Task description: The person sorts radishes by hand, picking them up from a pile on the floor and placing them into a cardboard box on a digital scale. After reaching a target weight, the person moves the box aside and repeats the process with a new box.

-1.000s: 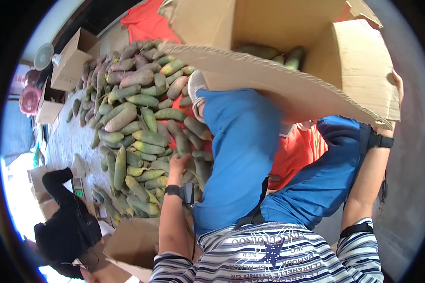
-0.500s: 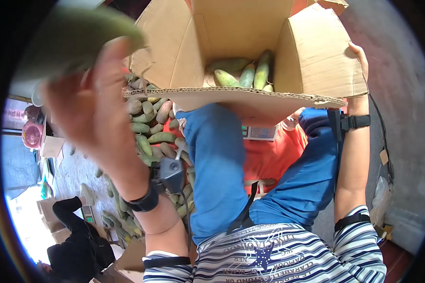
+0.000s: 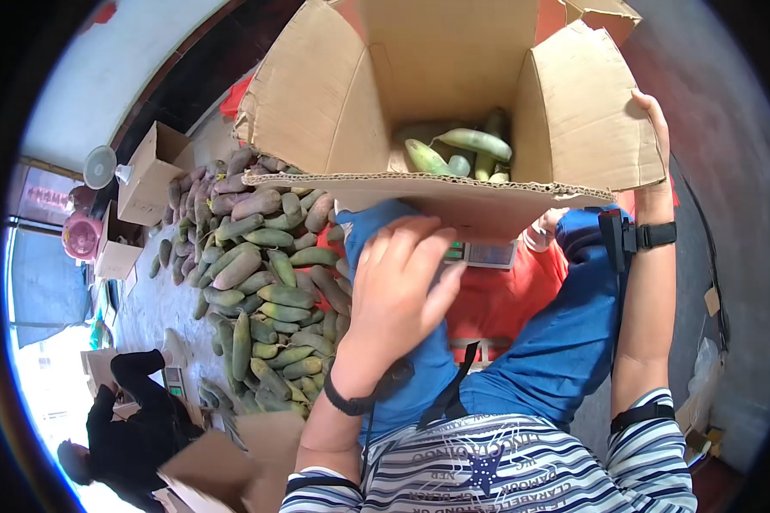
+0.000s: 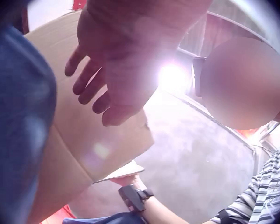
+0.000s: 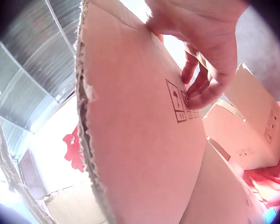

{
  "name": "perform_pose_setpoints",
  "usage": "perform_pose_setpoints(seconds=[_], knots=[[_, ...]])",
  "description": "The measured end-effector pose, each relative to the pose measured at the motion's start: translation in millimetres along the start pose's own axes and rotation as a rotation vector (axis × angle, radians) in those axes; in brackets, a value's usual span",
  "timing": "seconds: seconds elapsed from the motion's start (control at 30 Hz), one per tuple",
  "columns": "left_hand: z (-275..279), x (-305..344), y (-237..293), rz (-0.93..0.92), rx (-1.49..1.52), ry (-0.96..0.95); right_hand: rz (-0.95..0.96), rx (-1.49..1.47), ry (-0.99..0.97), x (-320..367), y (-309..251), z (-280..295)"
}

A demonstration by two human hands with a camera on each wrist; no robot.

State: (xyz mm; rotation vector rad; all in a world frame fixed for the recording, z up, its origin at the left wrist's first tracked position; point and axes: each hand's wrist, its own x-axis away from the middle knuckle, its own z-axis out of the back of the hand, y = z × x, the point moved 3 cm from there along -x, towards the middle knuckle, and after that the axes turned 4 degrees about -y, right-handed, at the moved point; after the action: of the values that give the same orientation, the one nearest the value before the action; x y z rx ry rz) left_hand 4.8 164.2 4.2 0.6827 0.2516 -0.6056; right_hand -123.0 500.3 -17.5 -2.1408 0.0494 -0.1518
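A tall cardboard box stands open-topped in front of my knees, its near flap towards me. Inside, several long green vegetables, shaped like thick cucumbers or radishes, lie at the bottom, one across the others. My right hand grips the box's right flap, fingers curled on its printed outer face in the right wrist view. Over my left thigh, just below the near flap, my left hand holds nothing, its fingers loosely spread. The left wrist view shows that hand overlapping the box's side.
A large pile of the same long vegetables covers the floor to my left. Beneath the box, a scale shows beside red cloth. Other cardboard boxes stand behind the pile. A person in black bends down at the lower left.
My left hand reached into the pile, lifted a long green vegetable, and is now empty near the box. One more vegetable lies on top inside. My right hand stays on the flap.
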Motion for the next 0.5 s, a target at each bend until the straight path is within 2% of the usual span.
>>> perform_pose_setpoints(seconds=[0.07, 0.1, 0.2, 0.5], knots=[[-11.4, 0.5, -14.2, 0.047, -0.231, -0.053, 0.007, -0.008, -0.001, 1.0, 0.6, -0.2], [-19.4, 4.0, -21.9, 0.105, -0.237, -0.1, 0.016, -0.015, 0.007, 1.0, 0.3, -0.1], [-29.8, 9.0, -26.3, 0.084, -0.371, -0.135, 0.007, -0.038, -0.03, -2.2, 0.6, 1.2], [-31.0, 10.5, -28.2, 0.089, -0.359, -0.158, 0.044, -0.022, -0.008, -11.1, 0.1, 13.5]])
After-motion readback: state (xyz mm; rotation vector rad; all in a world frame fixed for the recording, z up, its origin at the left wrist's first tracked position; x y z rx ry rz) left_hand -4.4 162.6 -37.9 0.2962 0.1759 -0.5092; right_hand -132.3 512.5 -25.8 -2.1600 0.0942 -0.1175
